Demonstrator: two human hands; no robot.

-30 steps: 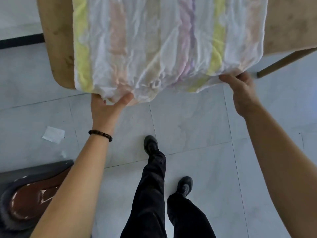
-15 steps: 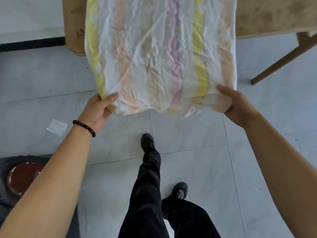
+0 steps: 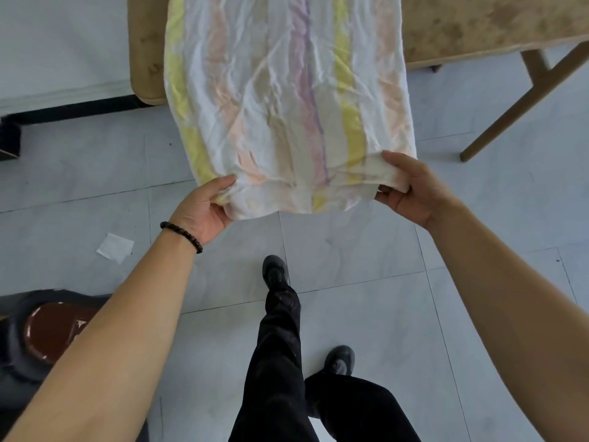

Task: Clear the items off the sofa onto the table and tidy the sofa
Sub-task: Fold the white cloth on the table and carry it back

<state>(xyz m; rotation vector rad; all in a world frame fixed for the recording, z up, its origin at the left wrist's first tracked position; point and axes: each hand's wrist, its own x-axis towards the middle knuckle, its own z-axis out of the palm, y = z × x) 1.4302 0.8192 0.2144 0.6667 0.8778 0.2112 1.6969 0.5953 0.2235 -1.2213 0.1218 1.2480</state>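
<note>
In the last second I had drawn the striped cloth (image 3: pixel 287 106) back toward me. Its near edge, which had lain just past the rim of the table (image 3: pixel 478 23), now hung well out over the floor (image 3: pixel 350 250), while the far part still lay on the tabletop. My left hand (image 3: pixel 204 212) pinched the near left corner, thumb on top and fingers curled beneath, and my right hand (image 3: pixel 411 186) pinched the right corner likewise. I judged the cloth not yet settled, probably stretched out for folding or straightening.
</note>
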